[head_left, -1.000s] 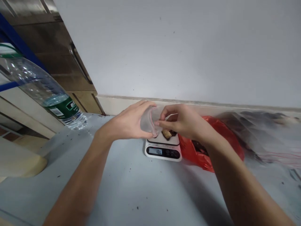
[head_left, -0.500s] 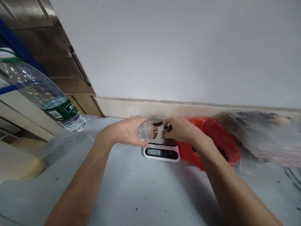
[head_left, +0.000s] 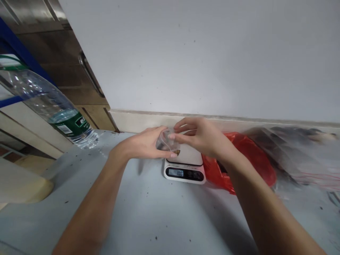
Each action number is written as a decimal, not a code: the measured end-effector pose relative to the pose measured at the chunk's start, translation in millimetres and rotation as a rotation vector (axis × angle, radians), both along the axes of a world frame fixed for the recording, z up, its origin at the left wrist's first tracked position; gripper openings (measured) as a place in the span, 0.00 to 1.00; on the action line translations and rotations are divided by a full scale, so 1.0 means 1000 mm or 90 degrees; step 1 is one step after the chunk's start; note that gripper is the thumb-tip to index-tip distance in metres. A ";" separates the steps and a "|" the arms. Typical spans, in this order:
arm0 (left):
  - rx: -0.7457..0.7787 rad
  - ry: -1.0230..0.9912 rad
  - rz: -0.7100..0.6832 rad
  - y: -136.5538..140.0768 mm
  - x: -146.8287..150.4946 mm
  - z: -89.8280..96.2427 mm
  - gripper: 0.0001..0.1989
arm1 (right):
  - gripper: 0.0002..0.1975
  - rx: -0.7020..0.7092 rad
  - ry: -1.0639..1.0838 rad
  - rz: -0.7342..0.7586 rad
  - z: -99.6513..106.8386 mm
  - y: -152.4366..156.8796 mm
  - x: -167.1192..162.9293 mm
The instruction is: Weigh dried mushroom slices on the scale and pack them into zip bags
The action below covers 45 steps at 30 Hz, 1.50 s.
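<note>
My left hand (head_left: 145, 142) is closed around a small clear zip bag (head_left: 165, 141), thumb in front and fingers behind. Something dark shows inside the bag, too blurred to name. At the bag's mouth is my right hand (head_left: 198, 136), its thumb and fingers apart, the thumb tip touching or just inside the opening. Both hands are over the left part of a white digital scale (head_left: 190, 154) whose display reads about 10.0. One brown dried slice (head_left: 178, 152) peeks out on the platform below the left thumb; the bag covers the area around it.
Right of the scale stands an open red plastic bag (head_left: 255, 159), with a large clear zip bag (head_left: 305, 152) of dark contents beyond. A plastic water bottle (head_left: 66, 117) stands at left, near a pale container (head_left: 23, 184). A white wall (head_left: 202, 63) rises behind the grey table (head_left: 148, 212).
My right hand has moved left from the scale platform to the mouth of the bag, and its pinch on the brown pieces has loosened. The dark pieces it held now seem inside the bag.
</note>
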<state>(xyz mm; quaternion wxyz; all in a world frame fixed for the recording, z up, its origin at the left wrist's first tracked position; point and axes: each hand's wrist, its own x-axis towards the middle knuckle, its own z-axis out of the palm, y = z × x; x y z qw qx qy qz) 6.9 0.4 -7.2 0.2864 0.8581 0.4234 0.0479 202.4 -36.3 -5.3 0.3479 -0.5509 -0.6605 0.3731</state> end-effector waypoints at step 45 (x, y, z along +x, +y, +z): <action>-0.014 0.078 0.039 0.004 -0.018 0.004 0.37 | 0.07 0.039 -0.208 -0.067 -0.018 0.009 0.000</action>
